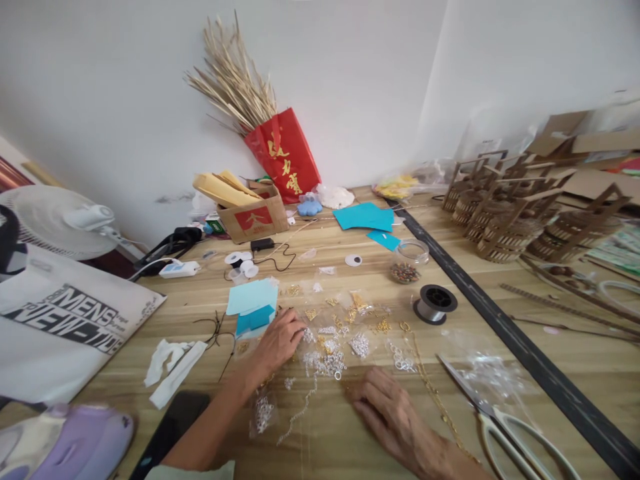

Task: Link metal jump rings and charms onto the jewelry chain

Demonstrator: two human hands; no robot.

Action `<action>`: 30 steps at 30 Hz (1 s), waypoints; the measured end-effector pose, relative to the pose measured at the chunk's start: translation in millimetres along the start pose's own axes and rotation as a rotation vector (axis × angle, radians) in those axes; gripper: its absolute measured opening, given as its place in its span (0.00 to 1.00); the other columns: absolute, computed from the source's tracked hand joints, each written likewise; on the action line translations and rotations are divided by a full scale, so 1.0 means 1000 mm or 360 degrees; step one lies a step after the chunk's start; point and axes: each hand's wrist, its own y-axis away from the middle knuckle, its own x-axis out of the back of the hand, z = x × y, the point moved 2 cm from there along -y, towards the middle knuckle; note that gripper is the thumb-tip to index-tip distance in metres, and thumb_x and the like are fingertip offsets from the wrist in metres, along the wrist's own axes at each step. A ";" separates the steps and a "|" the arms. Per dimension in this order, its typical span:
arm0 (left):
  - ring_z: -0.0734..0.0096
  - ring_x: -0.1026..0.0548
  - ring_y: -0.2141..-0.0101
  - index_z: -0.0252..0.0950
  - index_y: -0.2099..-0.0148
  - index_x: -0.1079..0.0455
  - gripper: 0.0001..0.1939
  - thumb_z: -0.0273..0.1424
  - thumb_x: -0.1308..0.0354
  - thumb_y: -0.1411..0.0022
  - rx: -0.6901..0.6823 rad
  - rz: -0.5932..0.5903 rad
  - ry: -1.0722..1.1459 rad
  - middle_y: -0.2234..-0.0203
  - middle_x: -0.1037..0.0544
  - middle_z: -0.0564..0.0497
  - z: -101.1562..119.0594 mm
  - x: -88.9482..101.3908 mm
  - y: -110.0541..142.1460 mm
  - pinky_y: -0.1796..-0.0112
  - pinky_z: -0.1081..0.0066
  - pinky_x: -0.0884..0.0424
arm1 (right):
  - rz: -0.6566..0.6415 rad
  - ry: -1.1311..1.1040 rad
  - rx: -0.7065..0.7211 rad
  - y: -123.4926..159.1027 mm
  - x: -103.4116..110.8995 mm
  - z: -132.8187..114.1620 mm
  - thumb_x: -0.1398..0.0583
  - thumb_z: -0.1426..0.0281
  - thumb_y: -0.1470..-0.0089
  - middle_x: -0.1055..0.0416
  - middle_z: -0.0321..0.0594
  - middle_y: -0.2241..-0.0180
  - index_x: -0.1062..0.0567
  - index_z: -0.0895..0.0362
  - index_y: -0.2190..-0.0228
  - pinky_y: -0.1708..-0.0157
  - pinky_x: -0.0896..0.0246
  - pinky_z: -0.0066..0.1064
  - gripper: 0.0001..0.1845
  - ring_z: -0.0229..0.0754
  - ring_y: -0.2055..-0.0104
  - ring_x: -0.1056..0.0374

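My left hand [279, 341] rests on the wooden table [350, 433] with its fingers curled at the edge of several small clear bags of silver and gold findings [333, 347]; what its fingertips pinch is hidden. My right hand [387, 407] lies flat on the table, fingers stretched toward the left, holding nothing, just below the silver pieces. A thin gold chain [433, 390] runs past the right hand. A silver chain [300, 410] trails between my two hands.
Large scissors [500, 417] lie at the right. A wire spool [436, 303], a bead jar [407, 267], blue paper [253, 300], a cardboard box [253, 213], a red bag with dried stalks [285, 153], a fan [55, 220] and woven baskets [505, 220] surround the work spot.
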 end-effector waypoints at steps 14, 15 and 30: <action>0.64 0.27 0.61 0.34 0.64 0.23 0.09 0.21 0.45 0.37 0.0025 -0.0029 0.0100 0.67 0.24 0.48 0.002 -0.004 0.004 0.59 0.66 0.32 | -0.0005 0.0021 -0.0006 0.001 -0.002 0.002 0.49 0.77 0.36 0.32 0.39 0.69 0.33 0.55 0.66 0.64 0.37 0.35 0.09 0.42 0.67 0.36; 0.64 0.27 0.62 0.34 0.65 0.24 0.09 0.21 0.44 0.37 0.0021 -0.0004 0.0073 0.68 0.24 0.48 0.000 -0.005 0.002 0.59 0.66 0.32 | -0.0004 0.0021 -0.0006 0.001 -0.002 0.002 0.49 0.77 0.36 0.32 0.39 0.69 0.33 0.55 0.66 0.64 0.37 0.35 0.09 0.42 0.67 0.35; 0.63 0.28 0.62 0.34 0.68 0.27 0.09 0.23 0.46 0.36 -0.0129 0.0106 -0.0106 0.68 0.23 0.48 -0.010 -0.012 -0.016 0.59 0.65 0.33 | -0.0005 0.0037 -0.0011 0.000 0.000 0.001 0.49 0.77 0.36 0.31 0.40 0.68 0.32 0.55 0.66 0.64 0.36 0.35 0.09 0.42 0.66 0.34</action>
